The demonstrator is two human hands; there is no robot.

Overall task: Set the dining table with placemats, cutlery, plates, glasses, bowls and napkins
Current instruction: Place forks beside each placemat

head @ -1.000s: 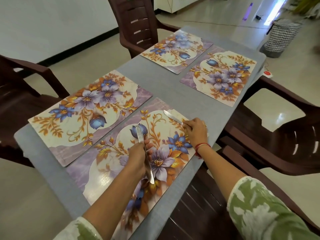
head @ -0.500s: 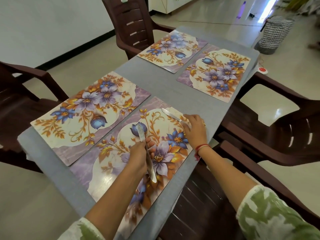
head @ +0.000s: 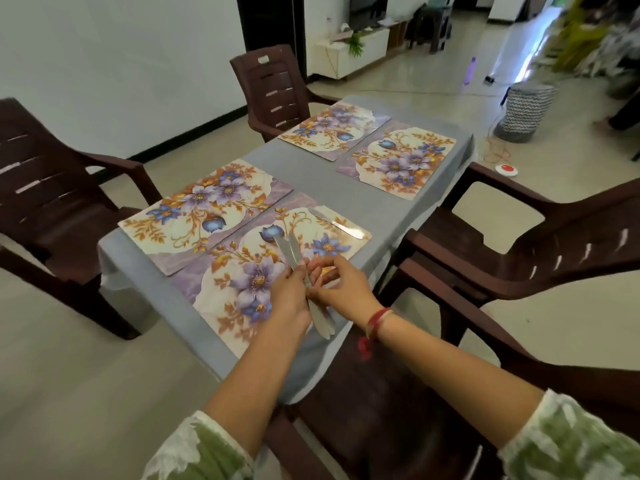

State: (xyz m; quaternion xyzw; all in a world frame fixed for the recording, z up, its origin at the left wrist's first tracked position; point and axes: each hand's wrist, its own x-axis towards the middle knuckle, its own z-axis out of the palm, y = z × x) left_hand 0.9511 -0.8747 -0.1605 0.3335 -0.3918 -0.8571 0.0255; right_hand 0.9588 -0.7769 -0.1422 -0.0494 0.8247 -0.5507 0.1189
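Four floral placemats cover the grey table (head: 346, 200): the near placemat (head: 239, 306) under both hands, a second placemat (head: 194, 209) just beyond the left hand, and a third placemat (head: 332, 129) and fourth placemat (head: 398, 164) well beyond the right. The left hand (head: 291, 299) grips a fanned bundle of knives (head: 287, 249), with at least two blades showing. The right hand (head: 343, 289) pinches the same bundle. One single knife (head: 334, 221) lies on the near placemat, beyond the right hand. Four brown chairs (head: 52, 188) ring the table. A pale tag (head: 264, 59) on the far chair (head: 277, 95) is too small to read.
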